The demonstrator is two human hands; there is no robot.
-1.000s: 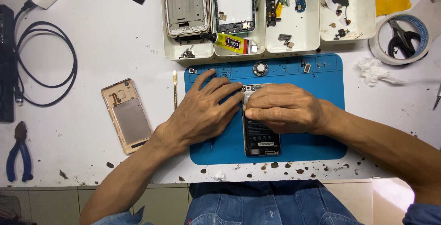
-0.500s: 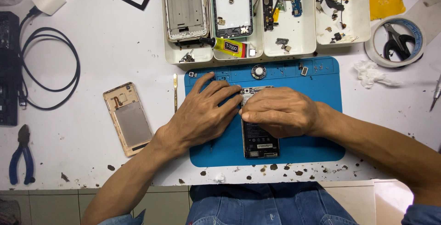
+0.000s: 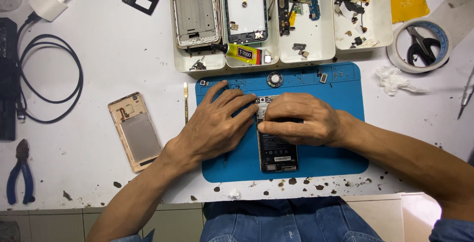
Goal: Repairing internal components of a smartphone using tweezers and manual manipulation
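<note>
Opened phone [image 3: 277,148] lies face down mid-mat on the blue work mat [image 3: 335,148], nearer its front edge, battery side up. Left hand [image 3: 215,123] rests flat, fingers spread, fingertips touching the phone's upper left edge. Right hand [image 3: 298,121] curled over the phone's top half, pressing down – whether it pinches anything can't be told. Gold back cover [image 3: 135,131] sits on the table left of the mat – glue tube [image 3: 239,52] across the trays at the back edge

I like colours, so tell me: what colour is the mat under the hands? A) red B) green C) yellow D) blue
D: the mat under the left hand and the right hand is blue, with the opened phone lying on it.
</note>
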